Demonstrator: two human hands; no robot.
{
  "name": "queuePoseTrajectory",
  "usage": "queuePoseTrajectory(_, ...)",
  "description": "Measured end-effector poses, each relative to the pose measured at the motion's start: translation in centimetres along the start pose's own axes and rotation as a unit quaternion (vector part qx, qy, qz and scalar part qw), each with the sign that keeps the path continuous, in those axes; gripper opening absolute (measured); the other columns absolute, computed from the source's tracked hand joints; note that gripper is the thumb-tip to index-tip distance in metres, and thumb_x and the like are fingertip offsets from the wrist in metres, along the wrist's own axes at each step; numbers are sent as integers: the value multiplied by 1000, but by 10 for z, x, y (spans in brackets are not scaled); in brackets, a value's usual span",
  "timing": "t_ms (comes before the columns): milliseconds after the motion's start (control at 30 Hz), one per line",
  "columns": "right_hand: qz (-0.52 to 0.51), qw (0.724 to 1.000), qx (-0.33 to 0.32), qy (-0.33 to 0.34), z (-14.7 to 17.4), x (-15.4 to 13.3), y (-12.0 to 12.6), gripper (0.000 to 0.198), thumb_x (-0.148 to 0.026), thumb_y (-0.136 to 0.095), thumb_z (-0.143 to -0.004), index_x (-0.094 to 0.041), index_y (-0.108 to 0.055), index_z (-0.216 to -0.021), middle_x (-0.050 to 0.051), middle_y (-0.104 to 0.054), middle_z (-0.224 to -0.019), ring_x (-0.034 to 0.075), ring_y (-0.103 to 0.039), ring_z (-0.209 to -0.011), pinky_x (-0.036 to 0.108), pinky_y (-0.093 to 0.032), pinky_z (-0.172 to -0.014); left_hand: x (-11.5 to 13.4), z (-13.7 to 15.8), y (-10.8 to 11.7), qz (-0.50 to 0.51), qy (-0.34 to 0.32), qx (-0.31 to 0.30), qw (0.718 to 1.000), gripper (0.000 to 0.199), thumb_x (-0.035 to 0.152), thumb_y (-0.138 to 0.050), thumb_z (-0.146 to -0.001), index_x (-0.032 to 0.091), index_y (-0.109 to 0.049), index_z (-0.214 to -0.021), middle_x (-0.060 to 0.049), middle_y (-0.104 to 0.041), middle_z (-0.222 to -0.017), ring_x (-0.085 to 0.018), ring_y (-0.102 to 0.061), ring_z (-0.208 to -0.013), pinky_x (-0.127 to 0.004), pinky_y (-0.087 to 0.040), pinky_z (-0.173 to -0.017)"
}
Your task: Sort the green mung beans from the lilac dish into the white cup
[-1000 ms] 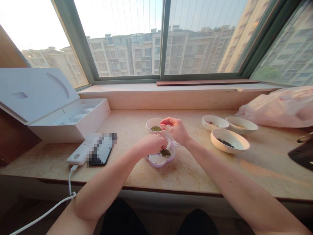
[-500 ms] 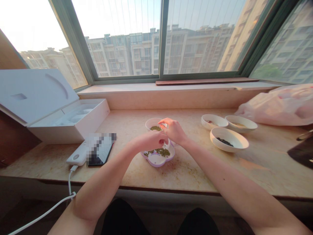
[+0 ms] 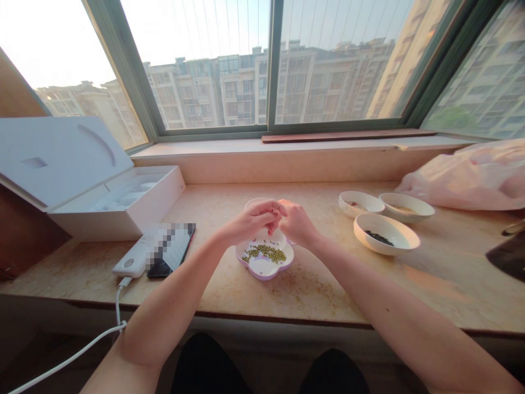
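My left hand [image 3: 256, 220] and my right hand [image 3: 298, 223] meet above a flower-shaped white dish with a lilac rim [image 3: 264, 272]. The fingers of both are curled in, and their tips touch or overlap; what they hold, if anything, is hidden. Small green beans [image 3: 266, 253], like mung beans, lie scattered across the middle of the dish. Directly behind my hands stands a round white bowl [image 3: 259, 201], mostly covered by them, so its contents do not show.
To the right sit a white bowl with black beans [image 3: 385, 246] and two white bowls [image 3: 361, 213] [image 3: 406, 216] behind it. A plastic bag [image 3: 467, 178] lies beyond. On the left are an open white box [image 3: 151, 202], a phone [image 3: 174, 257] and a cabled white power bank [image 3: 129, 265].
My left hand has risen and moved slightly away from me to meet my right hand. Its fingers now cover the rear bowl's beans, while more of the front dish shows.
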State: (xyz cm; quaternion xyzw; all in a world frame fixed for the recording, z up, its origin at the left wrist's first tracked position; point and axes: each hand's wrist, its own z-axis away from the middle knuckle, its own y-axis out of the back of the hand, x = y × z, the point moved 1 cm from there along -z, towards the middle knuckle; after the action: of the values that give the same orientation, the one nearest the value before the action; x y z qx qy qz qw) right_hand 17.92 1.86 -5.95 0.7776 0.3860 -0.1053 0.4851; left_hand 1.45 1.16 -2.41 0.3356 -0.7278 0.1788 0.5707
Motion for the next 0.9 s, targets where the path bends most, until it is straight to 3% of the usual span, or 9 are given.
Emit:
queuePoseTrajectory(200,-43,999,-16,11,5,-5,-3,15,-18,-57,-88,-19,-72,-85,6,-74,-91,20,-66,-81,30,-45,-74,8,1,3,121,-6,47,992,29,31,-83,-72,16,-61,-84,0,-64,-77,-9,-56,-68,-26,-45,-68)
queuePoseTrajectory(367,-44,998,-23,34,7,-10,-2,14,-25,-61,-90,-19,-70,-81,6,-72,-86,20,-64,-79,31,-45,-73,10,4,8,194,-9,47,980,36,29,-87,-65,18,-58,-83,1,-66,-75,-10,-59,-65,-27,-47,-68)
queuePoseTrajectory(667,-41,993,-80,76,10,-15,-6,17,-20,-60,-90,-18,-70,-76,2,-71,-77,15,-59,-67,27,-42,-65,6,7,11,189,-5,45,981,45,38,-89,-61,21,-53,-84,3,-65,-67,-12,-60,-60,-27,-48,-63)
queuePoseTrajectory(900,-12,983,-161,89,16,-20,-7,15,-33,-71,-86,-21,-79,-87,4,-75,-79,17,-64,-67,29,-44,-66,5,6,10,210,22,57,976,53,39,-93,-53,20,-53,-82,2,-67,-69,-11,-59,-55,-26,-48,-56)
